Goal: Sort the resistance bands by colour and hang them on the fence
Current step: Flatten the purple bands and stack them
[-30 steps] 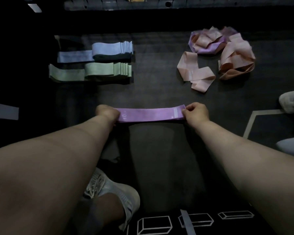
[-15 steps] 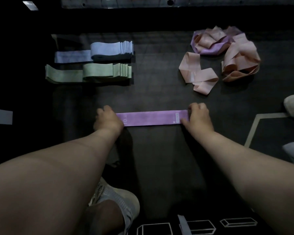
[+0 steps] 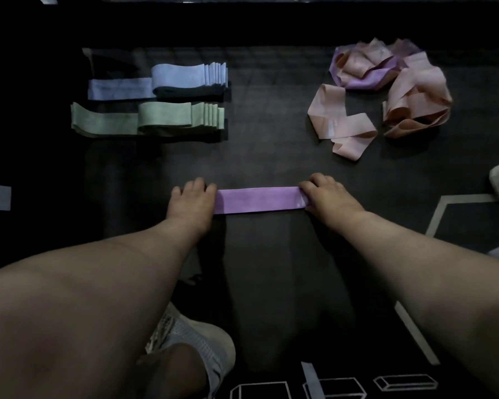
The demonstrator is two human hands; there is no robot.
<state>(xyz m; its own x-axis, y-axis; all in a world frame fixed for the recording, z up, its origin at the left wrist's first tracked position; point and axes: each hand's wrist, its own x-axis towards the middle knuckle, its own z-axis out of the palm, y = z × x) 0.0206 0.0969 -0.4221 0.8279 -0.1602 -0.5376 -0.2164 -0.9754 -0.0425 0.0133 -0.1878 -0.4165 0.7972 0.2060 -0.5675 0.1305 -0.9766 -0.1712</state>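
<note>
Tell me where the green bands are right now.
In the head view, the green bands lie stacked at upper left on the dark floor, directly below the blue stack and up-left of the purple band.

Two hands (image 3: 192,204) (image 3: 330,197); one flat purple band (image 3: 258,200); two stacks (image 3: 185,79) (image 3: 170,118); one heap (image 3: 409,90).

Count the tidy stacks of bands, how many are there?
2. The blue stack lies far left; the green stack lies just below it in view. The purple band is single; the pile at right is tangled.
</note>
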